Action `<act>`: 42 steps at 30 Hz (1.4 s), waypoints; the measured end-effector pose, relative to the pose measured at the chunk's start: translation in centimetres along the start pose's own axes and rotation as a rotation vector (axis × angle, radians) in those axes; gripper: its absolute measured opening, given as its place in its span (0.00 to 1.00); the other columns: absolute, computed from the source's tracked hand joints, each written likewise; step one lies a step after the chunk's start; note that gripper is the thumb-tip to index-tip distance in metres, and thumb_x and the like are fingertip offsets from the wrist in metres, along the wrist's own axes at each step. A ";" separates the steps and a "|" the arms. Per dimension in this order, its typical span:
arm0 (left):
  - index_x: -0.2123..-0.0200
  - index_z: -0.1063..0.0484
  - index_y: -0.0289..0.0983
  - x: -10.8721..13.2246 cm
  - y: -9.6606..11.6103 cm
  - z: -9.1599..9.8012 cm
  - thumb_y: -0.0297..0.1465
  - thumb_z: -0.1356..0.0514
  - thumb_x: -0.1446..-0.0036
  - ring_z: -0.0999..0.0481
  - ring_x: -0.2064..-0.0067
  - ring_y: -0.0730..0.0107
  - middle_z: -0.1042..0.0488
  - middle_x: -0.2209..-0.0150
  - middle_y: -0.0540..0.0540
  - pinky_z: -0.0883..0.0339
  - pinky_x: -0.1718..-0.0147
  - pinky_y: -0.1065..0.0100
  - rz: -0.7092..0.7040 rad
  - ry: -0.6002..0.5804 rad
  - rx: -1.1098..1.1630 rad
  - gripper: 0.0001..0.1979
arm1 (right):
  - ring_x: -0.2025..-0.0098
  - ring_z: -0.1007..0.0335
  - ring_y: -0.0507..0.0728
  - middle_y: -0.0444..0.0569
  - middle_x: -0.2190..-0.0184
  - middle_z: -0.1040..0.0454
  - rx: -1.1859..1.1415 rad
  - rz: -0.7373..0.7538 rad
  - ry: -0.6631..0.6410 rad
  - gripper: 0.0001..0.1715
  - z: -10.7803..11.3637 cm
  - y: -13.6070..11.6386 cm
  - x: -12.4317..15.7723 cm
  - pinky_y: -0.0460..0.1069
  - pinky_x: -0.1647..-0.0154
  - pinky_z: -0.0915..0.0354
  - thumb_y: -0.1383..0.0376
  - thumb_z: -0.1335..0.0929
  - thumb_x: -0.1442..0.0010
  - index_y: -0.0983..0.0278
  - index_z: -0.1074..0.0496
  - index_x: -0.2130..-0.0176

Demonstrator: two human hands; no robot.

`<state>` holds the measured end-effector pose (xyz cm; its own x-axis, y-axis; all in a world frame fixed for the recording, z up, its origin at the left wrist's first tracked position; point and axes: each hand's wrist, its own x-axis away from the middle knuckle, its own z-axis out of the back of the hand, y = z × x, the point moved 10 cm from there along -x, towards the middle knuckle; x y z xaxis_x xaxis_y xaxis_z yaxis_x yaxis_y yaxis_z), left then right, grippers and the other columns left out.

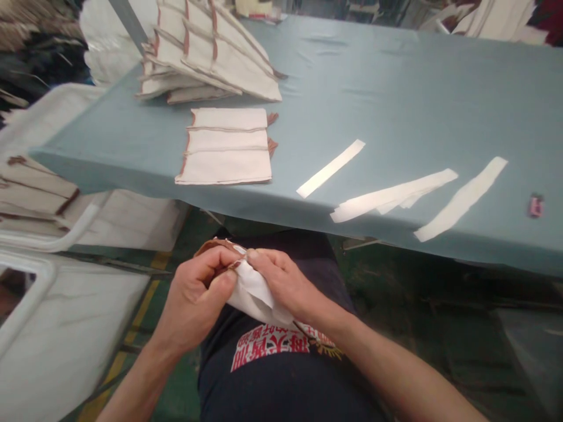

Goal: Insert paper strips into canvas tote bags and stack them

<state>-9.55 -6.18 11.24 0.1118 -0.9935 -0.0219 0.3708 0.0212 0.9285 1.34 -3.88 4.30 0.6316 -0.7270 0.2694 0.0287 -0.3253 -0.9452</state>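
Observation:
A white fabric piece with brown edging (pixel 257 293) is held over my lap, just in front of the table's edge. My left hand (pixel 197 287) pinches its brown edge between thumb and bent fingers. From the other side, my right hand (pixel 279 278) grips the same edge, its thumb close to the left fingertips. White cloth hangs down between and below both hands. What lies inside the fingers is hidden.
Folded cream pieces with brown edges (pixel 226 146) lie on the blue-green table (pixel 422 105), a taller stack (pixel 211 53) behind. White strips (pixel 393 193) and a small pink object (pixel 536 206) lie to the right. White bins (pixel 127 220) stand at left.

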 end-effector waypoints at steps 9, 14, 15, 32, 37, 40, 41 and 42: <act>0.71 0.18 0.39 -1.8 3.6 0.3 0.29 0.40 0.43 0.29 0.75 0.76 0.23 0.75 0.54 0.37 0.78 0.79 -0.012 -0.222 0.043 0.10 | 0.52 0.21 0.58 0.51 0.55 0.18 0.457 0.599 0.171 0.15 4.8 -10.1 3.2 0.53 0.48 0.29 0.54 0.29 0.29 0.63 0.25 0.51; 0.68 0.16 0.41 -2.2 6.5 0.0 0.27 0.41 0.42 0.27 0.74 0.76 0.21 0.73 0.55 0.36 0.77 0.80 -0.098 -0.290 -0.087 0.12 | 0.44 0.22 0.60 0.53 0.51 0.17 0.658 0.941 -0.145 0.17 1.1 -15.5 4.0 0.56 0.36 0.33 0.55 0.28 0.29 0.62 0.27 0.47; 0.68 0.16 0.41 -2.2 7.0 0.0 0.27 0.42 0.41 0.27 0.75 0.77 0.21 0.73 0.56 0.37 0.77 0.80 -0.120 -0.297 -0.116 0.12 | 0.48 0.22 0.60 0.50 0.57 0.17 0.696 0.961 -0.175 0.15 0.8 -15.9 3.7 0.56 0.37 0.33 0.55 0.27 0.30 0.62 0.26 0.50; 0.63 0.23 0.43 -1.5 7.7 -0.1 0.24 0.44 0.37 0.19 0.73 0.76 0.17 0.69 0.57 0.31 0.71 0.76 -0.355 -0.105 -0.463 0.11 | 0.73 0.43 0.49 0.37 0.76 0.37 0.653 0.487 -0.224 0.10 1.8 -11.2 0.1 0.47 0.68 0.49 0.64 0.32 0.36 0.62 0.33 0.70; 0.57 0.25 0.43 0.0 7.9 -0.3 0.21 0.43 0.35 0.17 0.71 0.71 0.16 0.67 0.54 0.26 0.68 0.72 -0.573 -0.058 -0.550 0.12 | 0.74 0.43 0.49 0.37 0.77 0.38 0.520 0.376 -0.151 0.09 2.0 -10.5 0.1 0.47 0.70 0.49 0.66 0.32 0.41 0.62 0.33 0.72; 0.54 0.25 0.41 1.1 8.0 -0.5 0.18 0.43 0.34 0.14 0.67 0.67 0.15 0.66 0.50 0.21 0.63 0.69 -0.717 -0.034 -0.559 0.13 | 0.74 0.46 0.50 0.38 0.77 0.39 0.339 0.273 -0.134 0.08 1.9 -8.9 -0.1 0.46 0.72 0.50 0.64 0.32 0.42 0.61 0.34 0.73; 0.53 0.25 0.40 1.3 8.0 -0.4 0.18 0.43 0.33 0.13 0.65 0.66 0.14 0.64 0.48 0.20 0.60 0.69 -0.744 -0.026 -0.557 0.14 | 0.74 0.46 0.50 0.38 0.77 0.38 0.260 0.226 -0.145 0.09 1.8 -8.2 -0.2 0.46 0.73 0.49 0.62 0.31 0.42 0.61 0.33 0.72; 0.51 0.25 0.40 1.5 7.9 -0.4 0.17 0.43 0.33 0.12 0.63 0.64 0.13 0.61 0.46 0.18 0.58 0.68 -0.763 -0.023 -0.555 0.15 | 0.74 0.46 0.50 0.38 0.76 0.38 0.182 0.176 -0.161 0.10 1.6 -7.4 -0.3 0.46 0.73 0.49 0.60 0.31 0.43 0.61 0.33 0.72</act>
<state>-6.10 -7.49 18.37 -0.3583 -0.7629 -0.5382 0.7228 -0.5915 0.3574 2.17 -0.28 10.94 0.7535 -0.6527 0.0791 0.0365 -0.0785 -0.9962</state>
